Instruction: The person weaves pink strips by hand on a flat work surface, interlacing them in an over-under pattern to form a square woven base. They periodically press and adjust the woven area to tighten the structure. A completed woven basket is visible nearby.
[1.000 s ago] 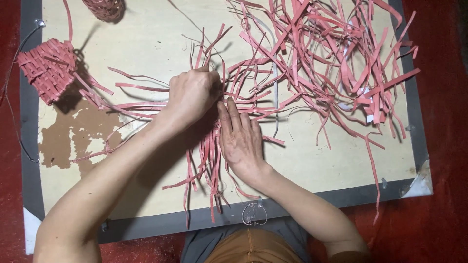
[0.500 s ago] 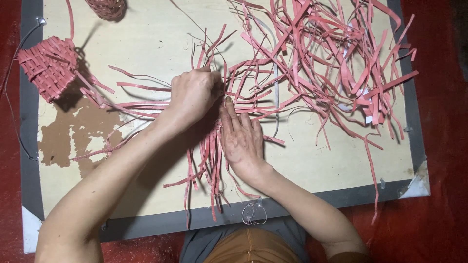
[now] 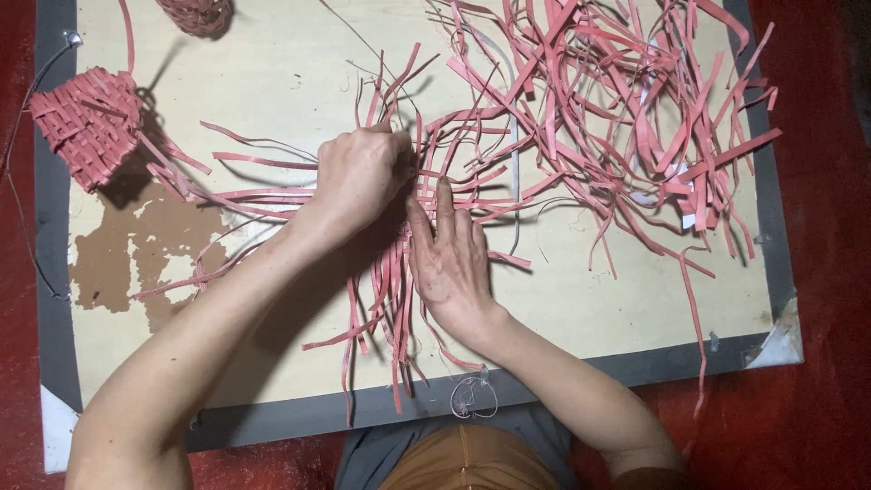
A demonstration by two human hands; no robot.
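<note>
My hands have not moved: left hand (image 3: 358, 177) pinches the pink strips (image 3: 390, 281), right hand (image 3: 451, 254) presses them flat, fingers spread. Loose strips (image 3: 617, 118) crowd the board's (image 3: 581, 308) far right corner; a woven piece (image 3: 86, 127) lies at its left edge.

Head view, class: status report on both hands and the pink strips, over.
Left hand curled, pinching the pink strips. Right hand flat, pressing them to the board. Loose strip pile crowds the far right; woven piece sits far left.

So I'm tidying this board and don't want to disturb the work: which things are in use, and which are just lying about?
In use:
- left hand
- right hand
- crossed pink strips under both hands

Lying about:
- loose strip pile
- woven pink piece
- round woven basket at the top edge
- wooden board
</note>
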